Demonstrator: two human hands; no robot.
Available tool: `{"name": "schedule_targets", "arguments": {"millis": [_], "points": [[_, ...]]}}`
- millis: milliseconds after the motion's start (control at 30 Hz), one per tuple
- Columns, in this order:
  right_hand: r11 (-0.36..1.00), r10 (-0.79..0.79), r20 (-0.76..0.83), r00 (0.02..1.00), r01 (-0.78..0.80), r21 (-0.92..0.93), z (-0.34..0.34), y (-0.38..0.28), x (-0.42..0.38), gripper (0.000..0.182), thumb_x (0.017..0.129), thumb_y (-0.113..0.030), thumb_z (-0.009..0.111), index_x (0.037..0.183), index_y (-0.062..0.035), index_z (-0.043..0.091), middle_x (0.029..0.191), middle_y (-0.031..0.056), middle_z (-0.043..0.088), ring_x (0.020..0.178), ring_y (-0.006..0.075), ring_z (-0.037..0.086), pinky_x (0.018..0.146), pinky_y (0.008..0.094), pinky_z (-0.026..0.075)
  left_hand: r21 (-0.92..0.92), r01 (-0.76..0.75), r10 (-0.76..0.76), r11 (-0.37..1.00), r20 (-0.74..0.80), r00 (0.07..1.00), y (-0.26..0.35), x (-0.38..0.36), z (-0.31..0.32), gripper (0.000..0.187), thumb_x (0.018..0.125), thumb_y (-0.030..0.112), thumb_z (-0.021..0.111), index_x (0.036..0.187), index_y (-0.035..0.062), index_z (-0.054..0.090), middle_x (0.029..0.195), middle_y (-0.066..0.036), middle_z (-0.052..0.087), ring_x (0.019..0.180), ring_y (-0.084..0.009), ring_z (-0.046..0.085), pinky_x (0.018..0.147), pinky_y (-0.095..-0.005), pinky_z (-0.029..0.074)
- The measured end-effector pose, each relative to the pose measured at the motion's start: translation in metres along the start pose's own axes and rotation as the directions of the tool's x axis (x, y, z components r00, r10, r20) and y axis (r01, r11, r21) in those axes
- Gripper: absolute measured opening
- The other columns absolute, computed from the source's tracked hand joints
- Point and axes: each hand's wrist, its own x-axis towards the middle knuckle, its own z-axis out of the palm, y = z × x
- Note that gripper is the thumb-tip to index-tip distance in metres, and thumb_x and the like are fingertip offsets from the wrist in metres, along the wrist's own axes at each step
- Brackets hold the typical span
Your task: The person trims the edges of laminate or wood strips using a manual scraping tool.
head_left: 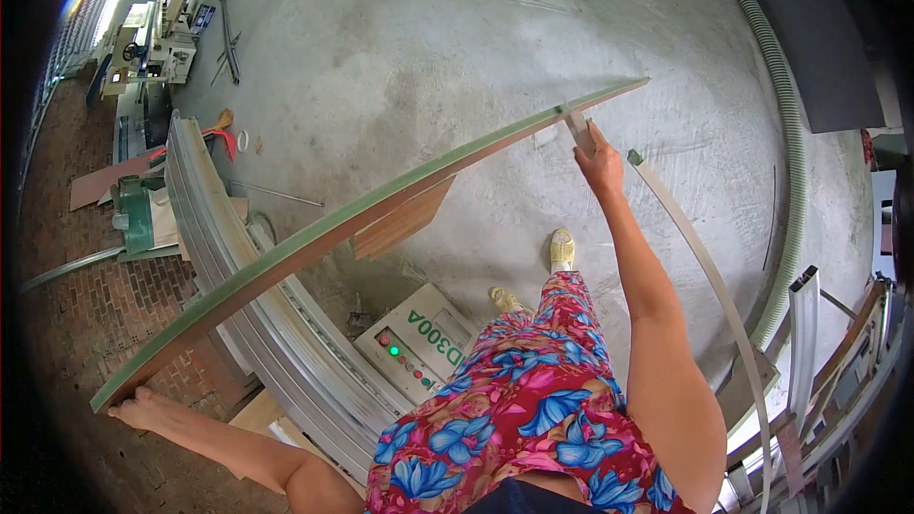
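Note:
A long board (381, 192) with a green edge slants across the view, from lower left to upper right. Near its lower-left end, my left hand (135, 410) has its fingers closed at the underside. Toward the far end, my right hand (602, 168) is wrapped round a short greyish flat piece (579, 131) that meets the board's edge. A brown wood-grain panel (405, 219) shows under the middle of the board. To the right of my right arm runs a long, narrow pale strip (700, 257) with a green end.
A sliding metal rail (257, 295) of a machine passes under the board at left. Its cabinet (419, 338), marked D300A, has a lit green button. A ribbed hose (785, 133) lies along the right. Stacked profiles (804, 343) stand at lower right; another machine (143, 48) is at upper left.

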Motion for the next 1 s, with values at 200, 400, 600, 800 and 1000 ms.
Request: {"name": "schedule_targets", "arguments": {"millis": [200, 400, 600, 800, 1000], "points": [[0.764, -0.492, 0.002, 0.871, 0.430, 0.482, -0.036, -0.149, -0.027, 0.066, 0.067, -0.014, 0.074, 0.128, -0.0149, 0.049, 0.108, 0.0149, 0.056, 0.095, 0.0328, 0.058, 0.080, 0.0381, 0.050, -0.112, -0.027, 0.035, 0.993, 0.072, 0.997, 0.004, 0.020, 0.012, 0.043, 0.097, 0.030, 0.037, 0.126, -0.0005, 0.045, 0.131, -0.017, 0.045, 0.116, -0.0337, 0.049, 0.100, -0.0479, 0.046], [0.713, -0.643, 0.135, 0.753, 0.526, 0.464, -0.048, -0.241, -0.053, 0.061, 0.064, -0.014, 0.074, 0.121, -0.0164, 0.051, 0.113, 0.0076, 0.055, 0.090, 0.0302, 0.060, 0.073, 0.0389, 0.051, 0.093, -0.329, 0.275, 0.940, 0.367, 0.889, 0.006, 0.070, 0.005, 0.043, 0.089, 0.008, 0.047, 0.129, -0.0059, 0.037, 0.126, -0.025, 0.046, 0.111, -0.0342, 0.053, 0.096, -0.0421, 0.049], [0.748, -0.572, 0.065, 0.818, 0.487, 0.450, -0.048, -0.252, -0.044, 0.039, 0.070, -0.025, 0.076, 0.101, -0.0078, 0.059, 0.091, 0.0087, 0.061, 0.078, 0.0301, 0.061, 0.066, 0.0372, 0.049, 0.080, -0.368, 0.334, 0.926, 0.276, 0.901, 0.013, 0.060, 0.014, 0.038, 0.093, 0.013, 0.037, 0.124, -0.0090, 0.040, 0.123, -0.025, 0.048, 0.106, -0.0338, 0.056, 0.094, -0.0453, 0.049], [0.828, -0.501, 0.184, 0.845, 0.407, 0.384, -0.038, -0.257, -0.058, 0.041, 0.069, -0.031, 0.077, 0.096, -0.0056, 0.059, 0.081, 0.0121, 0.062, 0.073, 0.0320, 0.060, 0.063, 0.0378, 0.047, -0.131, -0.159, 0.190, 0.979, 0.281, 0.941, 0.008, 0.080, 0.000, 0.044, 0.099, 0.024, 0.027, 0.119, -0.0122, 0.043, 0.121, -0.026, 0.049, 0.109, -0.0361, 0.053, 0.095, -0.0471, 0.046], [0.793, -0.515, 0.112, 0.850, 0.424, 0.437, -0.033, -0.299, -0.136, 0.043, 0.068, -0.035, 0.077, 0.091, -0.0053, 0.057, 0.077, 0.0145, 0.060, 0.071, 0.0351, 0.059, 0.061, 0.0417, 0.045, -0.241, 0.017, 0.082, 0.970, 0.395, 0.915, 0.030, 0.068, -0.029, 0.040, 0.098, 0.026, 0.032, 0.113, -0.0091, 0.044, 0.113, -0.022, 0.048, 0.104, -0.0322, 0.047, 0.090, -0.0428, 0.043]]}}
